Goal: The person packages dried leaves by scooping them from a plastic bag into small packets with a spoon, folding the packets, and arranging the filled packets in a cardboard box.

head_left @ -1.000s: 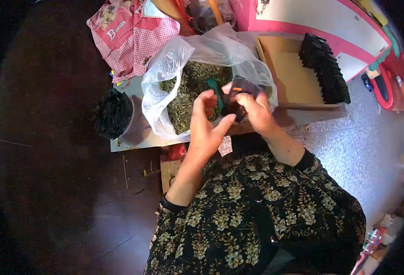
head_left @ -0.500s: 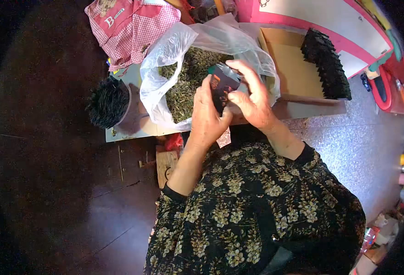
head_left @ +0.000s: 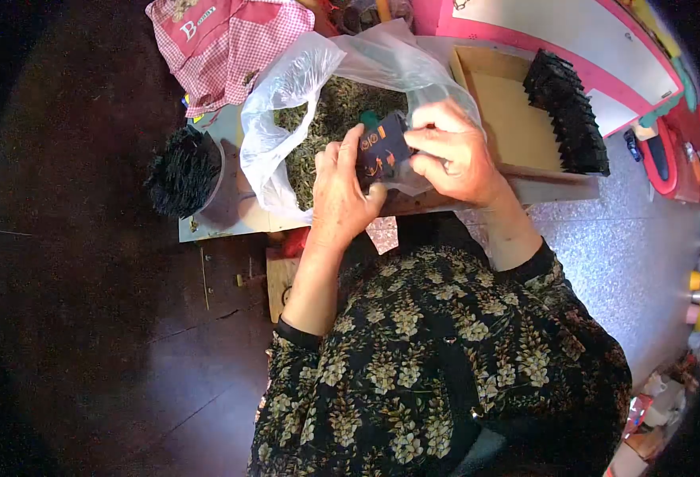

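A small black packet [head_left: 383, 149] with orange print is held over the near edge of an open clear plastic bag [head_left: 278, 151]. My left hand [head_left: 340, 189] grips the packet's left side between fingers and thumb. At its right end my right hand [head_left: 455, 155] has its fingers pinched together; whether they hold the packet's edge is hard to make out. Dried greenish-brown leaves [head_left: 310, 171] fill the bag. Part of a green object [head_left: 369, 118] shows on the leaves behind the packet.
A cardboard box [head_left: 505, 119] at the right holds a row of black packets [head_left: 570, 119]. On the left stands a tub of black strips [head_left: 183, 173]. A pink checked cloth [head_left: 230, 48] lies at the back left, and a red object [head_left: 660, 163] at the far right.
The packet has turned and tilted between my hands. My right hand has moved from its front to its right end. The green object, earlier beside my fingers, is now mostly hidden behind the packet.
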{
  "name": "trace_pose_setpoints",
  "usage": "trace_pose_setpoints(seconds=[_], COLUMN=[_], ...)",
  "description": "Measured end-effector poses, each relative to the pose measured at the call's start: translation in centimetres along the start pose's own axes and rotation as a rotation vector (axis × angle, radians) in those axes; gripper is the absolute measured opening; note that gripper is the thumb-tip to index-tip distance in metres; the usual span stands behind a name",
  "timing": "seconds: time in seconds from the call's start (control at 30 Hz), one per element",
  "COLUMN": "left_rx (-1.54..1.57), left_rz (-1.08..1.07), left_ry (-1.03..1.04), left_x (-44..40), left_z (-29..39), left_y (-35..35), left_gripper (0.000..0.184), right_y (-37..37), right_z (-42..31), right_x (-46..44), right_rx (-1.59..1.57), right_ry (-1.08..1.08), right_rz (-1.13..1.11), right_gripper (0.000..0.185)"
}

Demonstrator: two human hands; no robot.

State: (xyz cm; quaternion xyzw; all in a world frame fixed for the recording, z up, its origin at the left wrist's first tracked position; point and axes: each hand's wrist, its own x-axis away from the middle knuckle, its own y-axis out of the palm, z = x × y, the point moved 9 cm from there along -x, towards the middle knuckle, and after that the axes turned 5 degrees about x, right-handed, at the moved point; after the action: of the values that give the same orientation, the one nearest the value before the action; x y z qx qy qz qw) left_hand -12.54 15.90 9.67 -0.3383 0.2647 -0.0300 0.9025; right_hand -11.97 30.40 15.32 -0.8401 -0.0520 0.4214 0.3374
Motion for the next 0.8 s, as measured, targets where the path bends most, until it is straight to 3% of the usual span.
trace_pose_setpoints(seconds=[0.1, 0.17, 0.2, 0.3, 0.33, 0.4, 0.53, 0.6, 0.67, 0.73, 0.77, 0.8], left_rx=[0.023, 0.035, 0.049, 0.064, 0.076, 0.104, 0.154, 0.179, 0.201, 0.199, 0.210, 0.279], left_rz=[-0.038, -0.045, -0.053, -0.092, -0.057, -0.044, -0.037, -0.046, -0.054, -0.063, -0.043, -0.023], left_ry=[-0.041, -0.028, -0.009, -0.029, 0.012, 0.009, -0.007, -0.038, -0.067, -0.101, -0.111, -0.139], left_x=[-0.2, -0.1, -0.2, -0.1, -0.2, -0.3, -0.2, -0.2, -0.3, -0.3, -0.2, -0.2], left_z=[-0.7, -0.7, -0.6, -0.7, -0.6, -0.8, -0.8, -1.3, -1.8, -2.1, -2.0, -2.4], left_y=[0.2, 0.4, 0.5, 1.0, 0.8, 0.4, 0.3, 0.7, 0.7, 0.4, 0.1, -0.1], left_gripper=[0.072, 0.070, 0.069, 0.068, 0.067, 0.067, 0.065, 0.065, 0.064, 0.065, 0.064, 0.064], right_y=[0.5, 2.3, 2.3, 5.0, 5.5, 4.2, 4.0, 6.0, 6.4, 7.2, 7.4, 6.5], right_z=[-0.3, 0.3, 0.4, 2.1, 2.2, 0.1, -0.6, 0.5, 0.6, 0.2, 0.3, -0.5], right_x=[-0.1, 0.1, 0.1, 1.3, 1.4, 0.2, -0.6, 0.1, -0.3, -0.2, -0.3, -1.3], right_rx=[-0.124, -0.141, -0.141, -0.266, -0.267, -0.253, -0.224, -0.241, -0.176, -0.060, -0.063, -0.081], right_ry=[-0.037, 0.036, 0.035, 0.233, 0.232, -0.058, -0.084, 0.195, 0.119, 0.087, 0.091, -0.013], right_rz=[-0.064, -0.317, -0.317, -0.567, -0.566, -0.338, -0.354, -0.688, -0.695, -0.850, -0.848, -0.700], right_gripper=[0.024, 0.023, 0.023, 0.024, 0.024, 0.026, 0.027, 0.029, 0.027, 0.026, 0.026, 0.025])
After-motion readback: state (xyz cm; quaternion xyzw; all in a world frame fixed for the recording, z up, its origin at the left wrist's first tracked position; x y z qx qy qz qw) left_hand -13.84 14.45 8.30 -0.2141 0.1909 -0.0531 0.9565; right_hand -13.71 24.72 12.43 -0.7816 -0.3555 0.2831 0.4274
